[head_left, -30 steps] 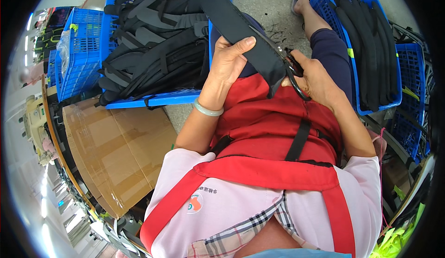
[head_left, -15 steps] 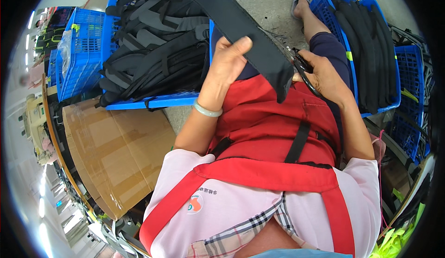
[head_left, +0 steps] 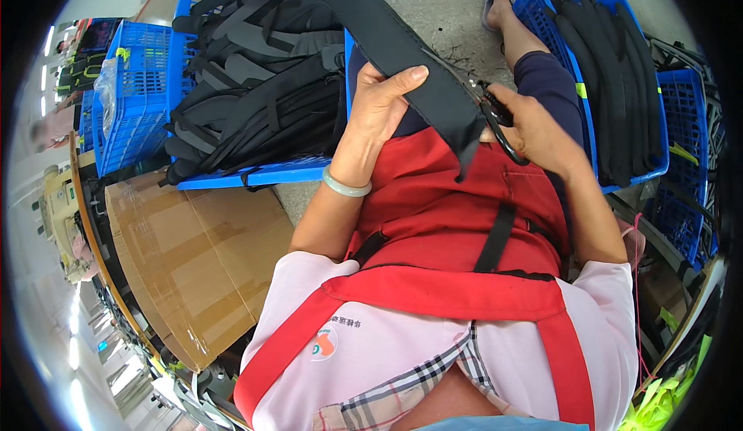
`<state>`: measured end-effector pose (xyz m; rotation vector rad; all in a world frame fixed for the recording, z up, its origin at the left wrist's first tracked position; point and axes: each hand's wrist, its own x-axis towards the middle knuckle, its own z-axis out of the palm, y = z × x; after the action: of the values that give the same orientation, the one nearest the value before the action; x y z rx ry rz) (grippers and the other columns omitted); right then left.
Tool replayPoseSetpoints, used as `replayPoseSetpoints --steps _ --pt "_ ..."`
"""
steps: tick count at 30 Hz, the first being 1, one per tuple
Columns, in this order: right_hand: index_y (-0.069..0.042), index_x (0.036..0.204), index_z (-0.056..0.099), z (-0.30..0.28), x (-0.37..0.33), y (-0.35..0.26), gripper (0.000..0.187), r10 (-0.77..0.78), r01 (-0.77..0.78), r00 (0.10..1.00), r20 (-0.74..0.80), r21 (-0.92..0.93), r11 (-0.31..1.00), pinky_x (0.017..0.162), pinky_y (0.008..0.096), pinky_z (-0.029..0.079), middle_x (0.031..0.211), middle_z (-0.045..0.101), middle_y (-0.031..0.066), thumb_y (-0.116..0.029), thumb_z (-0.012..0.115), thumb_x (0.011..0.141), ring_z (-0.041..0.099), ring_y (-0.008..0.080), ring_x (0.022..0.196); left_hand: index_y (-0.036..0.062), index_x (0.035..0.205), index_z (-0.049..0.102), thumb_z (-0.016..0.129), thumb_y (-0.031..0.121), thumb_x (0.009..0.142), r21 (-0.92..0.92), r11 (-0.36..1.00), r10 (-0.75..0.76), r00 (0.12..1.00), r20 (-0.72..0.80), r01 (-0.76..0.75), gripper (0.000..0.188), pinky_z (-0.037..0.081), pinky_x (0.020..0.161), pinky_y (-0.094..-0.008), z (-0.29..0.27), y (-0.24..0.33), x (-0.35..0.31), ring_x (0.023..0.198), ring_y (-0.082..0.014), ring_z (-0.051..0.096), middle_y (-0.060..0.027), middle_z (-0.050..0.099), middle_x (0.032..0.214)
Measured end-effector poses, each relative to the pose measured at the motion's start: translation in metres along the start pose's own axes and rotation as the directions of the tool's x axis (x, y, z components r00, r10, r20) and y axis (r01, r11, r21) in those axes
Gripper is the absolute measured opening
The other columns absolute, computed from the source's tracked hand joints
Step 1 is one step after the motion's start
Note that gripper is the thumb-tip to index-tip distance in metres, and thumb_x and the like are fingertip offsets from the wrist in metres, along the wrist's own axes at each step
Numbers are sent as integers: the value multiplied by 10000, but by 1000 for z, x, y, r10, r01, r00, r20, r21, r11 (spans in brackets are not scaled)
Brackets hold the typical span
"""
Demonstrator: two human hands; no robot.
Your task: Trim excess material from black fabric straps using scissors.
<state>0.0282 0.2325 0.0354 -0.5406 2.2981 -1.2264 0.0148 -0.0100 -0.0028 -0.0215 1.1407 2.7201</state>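
Observation:
A long black padded strap (head_left: 422,71) runs slantwise across my lap, its pointed lower end hanging over the red apron (head_left: 433,206). My left hand (head_left: 379,107) grips the strap's left edge, thumb lying on top and the fingers hidden behind it. In my right hand (head_left: 542,133) is a pair of black-handled scissors (head_left: 501,135), held with the fingers in and around the handles. The blades lie along the strap's right edge, partly hidden by it, so I cannot tell whether they are cutting.
A blue crate (head_left: 267,177) heaped with similar black and grey straps stands at front left. Another blue crate (head_left: 584,94) at right holds black padded pieces upright. A cardboard sheet (head_left: 193,261) lies to my left. Dark scraps litter the floor (head_left: 433,5) ahead.
The strap has shifted slightly, with its pointed end a little lower and further left. My right hand and the scissors have moved slightly left along with it. Both grips stay the same.

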Motion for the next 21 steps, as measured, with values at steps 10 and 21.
replayPoseSetpoints --steps 10,21 --pt "-31 1082 392 -4 8 -18 449 58 -54 998 40 -112 992 677 426 455 832 584 173 -78 691 751 589 391 797 40 898 700 705 -52 790 -42 999 -21 999 48 23 142 535 830 -322 -2 0 -2 861 -172 667 -71 702 914" --pt "-28 1096 394 5 12 -5 385 22 -20 1000 13 -111 994 683 467 442 827 597 263 -43 631 792 570 461 833 36 916 703 705 -60 787 -54 999 4 997 71 0 161 539 812 -315 -2 0 -1 851 -173 668 -73 703 919"
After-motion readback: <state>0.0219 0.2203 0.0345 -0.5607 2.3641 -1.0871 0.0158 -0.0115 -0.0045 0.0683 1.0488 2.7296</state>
